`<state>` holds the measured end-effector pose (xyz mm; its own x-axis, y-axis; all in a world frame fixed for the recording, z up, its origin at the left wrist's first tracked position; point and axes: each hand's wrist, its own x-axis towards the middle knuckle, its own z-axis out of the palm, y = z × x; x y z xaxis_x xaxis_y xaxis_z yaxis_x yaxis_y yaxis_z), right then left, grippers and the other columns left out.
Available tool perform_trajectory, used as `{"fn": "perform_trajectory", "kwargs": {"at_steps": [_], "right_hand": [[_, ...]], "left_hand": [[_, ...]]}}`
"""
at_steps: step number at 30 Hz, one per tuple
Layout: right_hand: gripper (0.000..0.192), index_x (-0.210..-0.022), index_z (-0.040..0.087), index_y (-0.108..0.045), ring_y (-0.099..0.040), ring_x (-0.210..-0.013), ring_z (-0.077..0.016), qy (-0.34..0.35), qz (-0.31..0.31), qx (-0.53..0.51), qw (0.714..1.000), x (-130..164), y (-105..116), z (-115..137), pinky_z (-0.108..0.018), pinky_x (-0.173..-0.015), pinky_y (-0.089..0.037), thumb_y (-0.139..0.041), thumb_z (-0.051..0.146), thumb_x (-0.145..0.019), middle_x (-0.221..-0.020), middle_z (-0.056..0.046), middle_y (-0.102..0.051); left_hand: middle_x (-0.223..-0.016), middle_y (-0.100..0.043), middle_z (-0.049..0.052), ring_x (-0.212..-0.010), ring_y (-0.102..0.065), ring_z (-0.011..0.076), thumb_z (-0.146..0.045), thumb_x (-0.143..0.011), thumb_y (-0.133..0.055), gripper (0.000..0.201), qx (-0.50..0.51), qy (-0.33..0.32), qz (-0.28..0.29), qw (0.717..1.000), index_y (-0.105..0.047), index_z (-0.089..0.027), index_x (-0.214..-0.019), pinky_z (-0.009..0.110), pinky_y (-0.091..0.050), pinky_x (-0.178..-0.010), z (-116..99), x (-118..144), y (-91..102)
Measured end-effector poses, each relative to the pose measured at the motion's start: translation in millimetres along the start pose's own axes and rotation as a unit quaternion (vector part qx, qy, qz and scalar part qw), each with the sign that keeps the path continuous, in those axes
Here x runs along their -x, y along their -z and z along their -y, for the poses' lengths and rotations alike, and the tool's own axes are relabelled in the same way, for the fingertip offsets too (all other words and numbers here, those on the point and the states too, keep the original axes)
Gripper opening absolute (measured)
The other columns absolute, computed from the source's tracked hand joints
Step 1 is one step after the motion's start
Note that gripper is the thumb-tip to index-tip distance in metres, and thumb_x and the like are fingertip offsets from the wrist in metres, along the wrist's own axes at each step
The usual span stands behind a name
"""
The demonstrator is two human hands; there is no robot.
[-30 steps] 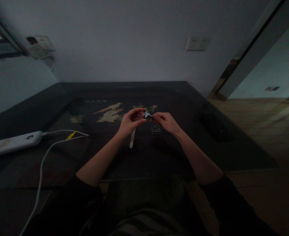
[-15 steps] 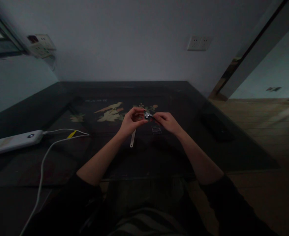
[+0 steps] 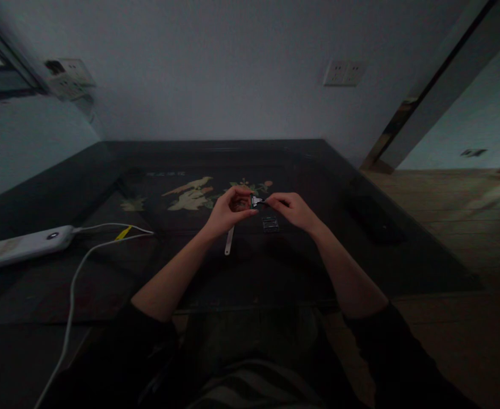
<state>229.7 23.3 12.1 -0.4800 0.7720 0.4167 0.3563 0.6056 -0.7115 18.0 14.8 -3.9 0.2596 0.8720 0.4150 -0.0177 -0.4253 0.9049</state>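
Note:
My left hand (image 3: 229, 210) pinches the wide dark-edged end of a small silver piece that looks like a razor (image 3: 256, 201), thumb below and fingers above. From the right, the fingertips of my right hand (image 3: 290, 207) are closed on its thin dark handle end. Both hands are held over the dark table. A flat pale metal strip (image 3: 229, 241), like a ruler with a hole in its end, lies partly hidden below my left hand. Just below the gap between the hands lies a small clear plastic case (image 3: 270, 224); its contents are too dim to make out.
The dark table (image 3: 241, 284) bears a bird-and-flower picture (image 3: 190, 196). On the left lies a white power bank (image 3: 26, 247) with a white cable (image 3: 71, 298). A dark flat object (image 3: 377, 221) rests at the right. Behind the table is a wall with sockets (image 3: 344, 74).
Both hands keep their hold on the razor-like piece, which has turned slightly. My right hand has shifted a little; the things on the table have not moved.

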Motion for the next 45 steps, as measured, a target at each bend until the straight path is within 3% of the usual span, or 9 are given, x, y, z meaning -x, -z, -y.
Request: {"fn": "perform_trajectory", "kwargs": {"at_steps": [6,12,19,31,37,41,45], "right_hand": [[0.051,-0.075,0.015,-0.067,-0.048,-0.065,-0.0144,-0.004,0.007,-0.007,1.000,0.1,1.0,3.1,-0.027,-0.062,-0.032,-0.047,0.061,-0.089,-0.069,-0.003,-0.060],[0.054,-0.077,0.015,-0.067,-0.039,-0.055,-0.0107,-0.017,0.014,-0.049,0.999,0.6,-2.2,4.5,-0.026,-0.055,-0.027,-0.047,0.064,-0.087,-0.058,0.002,-0.046],[0.056,-0.081,0.015,-0.065,-0.034,-0.048,-0.0089,-0.045,0.015,-0.151,0.987,0.8,-19.9,2.0,-0.025,-0.048,-0.025,-0.046,0.067,-0.086,-0.053,0.005,-0.041],[0.050,-0.082,0.016,-0.061,-0.038,-0.048,-0.0083,-0.071,-0.018,-0.265,0.961,4.5,-46.3,5.2,-0.023,-0.046,-0.029,-0.048,0.065,-0.086,-0.056,0.004,-0.045],[0.049,-0.079,0.016,-0.062,-0.036,-0.048,-0.0081,-0.078,-0.032,-0.246,0.966,2.4,-40.7,4.9,-0.023,-0.046,-0.028,-0.049,0.063,-0.087,-0.055,0.004,-0.044],[0.050,-0.073,0.016,-0.060,-0.035,-0.047,-0.0080,-0.089,-0.036,-0.238,0.966,1.3,-37.8,4.1,-0.023,-0.045,-0.026,-0.052,0.063,-0.085,-0.053,0.004,-0.042],[0.050,-0.075,0.015,-0.061,-0.035,-0.046,-0.0077,-0.095,-0.038,-0.236,0.966,1.0,-37.3,4.2,-0.023,-0.046,-0.025,-0.051,0.064,-0.085,-0.052,0.005,-0.041]], "left_hand": [[-0.091,-0.065,0.003,-0.079,-0.062,0.0124,-0.025,-0.062,-0.081,0.041,0.009,0.008,0.010,1.000,-0.057,-0.017,-0.093,0.026,-0.051,-0.073,-4.1,1.0,-0.1],[-0.079,-0.062,0.000,-0.075,-0.061,0.0118,-0.026,-0.061,-0.081,0.041,0.047,0.011,0.003,0.999,-0.056,-0.018,-0.092,0.024,-0.049,-0.069,-2.7,0.4,-2.7],[-0.069,-0.054,-0.005,-0.068,-0.056,0.0101,-0.029,-0.058,-0.082,0.041,0.097,0.002,-0.050,0.994,-0.057,-0.019,-0.089,0.024,-0.047,-0.068,2.3,0.5,-6.1],[-0.073,-0.062,-0.003,-0.071,-0.061,0.0099,-0.034,-0.059,-0.084,0.045,0.194,0.030,-0.069,0.978,-0.063,-0.019,-0.095,0.024,-0.049,-0.071,9.0,1.3,-8.9],[-0.083,-0.067,-0.001,-0.078,-0.065,0.0115,-0.033,-0.063,-0.082,0.048,0.174,0.027,-0.040,0.983,-0.065,-0.021,-0.106,0.025,-0.051,-0.077,12.7,-0.6,-6.0],[-0.092,-0.069,0.001,-0.086,-0.065,0.0139,-0.030,-0.064,-0.081,0.056,0.110,0.025,-0.016,0.994,-0.063,-0.021,-0.116,0.027,-0.050,-0.083,9.3,-0.5,-3.9],[-0.094,-0.069,0.004,-0.087,-0.064,0.0146,-0.033,-0.067,-0.079,0.048,0.066,0.012,-0.015,0.998,-0.065,-0.020,-0.112,0.027,-0.050,-0.081,4.2,-1.0,-1.4]]}}
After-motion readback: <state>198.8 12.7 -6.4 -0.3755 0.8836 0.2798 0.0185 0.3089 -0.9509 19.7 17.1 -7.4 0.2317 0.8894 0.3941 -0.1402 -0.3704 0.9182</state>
